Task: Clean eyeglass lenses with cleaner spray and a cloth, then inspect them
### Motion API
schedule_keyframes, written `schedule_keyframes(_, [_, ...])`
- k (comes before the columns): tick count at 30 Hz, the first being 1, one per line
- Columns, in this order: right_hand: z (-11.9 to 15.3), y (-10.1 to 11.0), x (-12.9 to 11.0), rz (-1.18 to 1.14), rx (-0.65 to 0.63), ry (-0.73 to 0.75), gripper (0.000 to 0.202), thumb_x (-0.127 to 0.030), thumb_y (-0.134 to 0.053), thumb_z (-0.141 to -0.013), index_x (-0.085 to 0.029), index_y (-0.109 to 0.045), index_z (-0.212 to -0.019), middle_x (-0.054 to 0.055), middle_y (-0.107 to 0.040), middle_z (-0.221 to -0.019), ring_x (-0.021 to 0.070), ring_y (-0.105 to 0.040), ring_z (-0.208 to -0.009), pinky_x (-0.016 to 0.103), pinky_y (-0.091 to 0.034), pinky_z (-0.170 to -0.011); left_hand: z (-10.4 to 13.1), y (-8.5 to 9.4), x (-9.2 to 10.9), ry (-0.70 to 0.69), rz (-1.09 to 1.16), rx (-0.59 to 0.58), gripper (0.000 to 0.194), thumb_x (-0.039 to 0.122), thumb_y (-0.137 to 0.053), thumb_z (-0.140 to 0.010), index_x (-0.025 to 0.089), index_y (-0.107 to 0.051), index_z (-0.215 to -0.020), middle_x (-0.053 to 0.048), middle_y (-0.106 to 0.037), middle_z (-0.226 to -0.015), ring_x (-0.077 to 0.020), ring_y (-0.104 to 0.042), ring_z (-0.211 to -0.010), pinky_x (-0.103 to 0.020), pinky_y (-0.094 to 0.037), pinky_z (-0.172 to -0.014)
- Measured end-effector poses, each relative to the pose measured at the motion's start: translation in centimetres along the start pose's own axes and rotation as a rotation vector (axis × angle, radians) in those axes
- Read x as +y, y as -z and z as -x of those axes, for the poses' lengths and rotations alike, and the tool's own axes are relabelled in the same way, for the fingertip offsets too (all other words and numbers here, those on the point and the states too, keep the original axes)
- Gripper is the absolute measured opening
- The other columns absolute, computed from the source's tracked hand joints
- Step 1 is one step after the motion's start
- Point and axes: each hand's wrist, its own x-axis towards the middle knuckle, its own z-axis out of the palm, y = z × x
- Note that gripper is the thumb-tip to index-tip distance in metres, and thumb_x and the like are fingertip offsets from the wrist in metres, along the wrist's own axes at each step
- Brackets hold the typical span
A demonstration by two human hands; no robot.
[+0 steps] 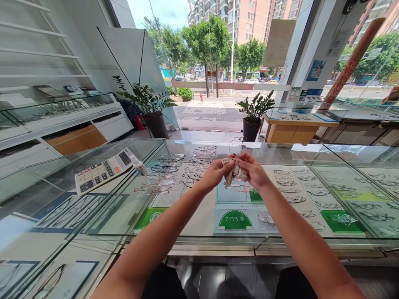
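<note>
Over the glass counter, my left hand (217,172) and my right hand (252,169) meet, both with fingers closed. Between them is a crumpled pale cloth (230,177), pinched by my left thumb and fingers. A thin dark-rimmed pair of eyeglasses (236,140) sticks up above my fingers, one round lens showing. My right fingers grip the eyeglasses close to the cloth; the rest of the frame is partly hidden by hands and cloth. Rows of eyeglass frames (168,168) lie around and below my hands.
A glass display counter (190,240) spans the front. On its left lies a large white calculator (104,171), with a small white packet (139,165) beside it. Green MOHOE card (235,220) sits below my hands. Potted plants (156,124) stand beyond, before the window.
</note>
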Motion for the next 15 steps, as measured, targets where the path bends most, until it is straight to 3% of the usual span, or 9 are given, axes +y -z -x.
schedule_keyframes(9, [-0.15, 0.44, 0.19, 0.0, -0.003, -0.03, 0.028, -0.041, -0.096, -0.078, -0.028, -0.072, -0.085, 0.0, -0.082, -0.102, 0.017, -0.074, -0.09, 0.029, -0.059, -0.078, 0.08, -0.17, 0.4, 0.005, 0.017, -0.077, 0.048, 0.057, -0.091, -0.08, 0.013, -0.073, -0.086, -0.002, -0.064, -0.077, -0.0115, -0.052, -0.07, -0.023, -0.042, -0.064])
schedule_keyframes(15, [-0.3, 0.41, 0.12, -0.021, 0.032, -0.032, 0.028, -0.042, -0.095, -0.077, -0.026, -0.074, -0.087, 0.001, -0.083, -0.108, 0.0174, -0.073, -0.089, 0.029, -0.058, -0.074, 0.27, 0.27, 0.48, 0.056, 0.015, -0.151, 0.046, 0.05, -0.094, -0.079, 0.013, -0.07, -0.09, -0.001, -0.061, -0.076, -0.0106, -0.052, -0.066, -0.023, -0.042, -0.061])
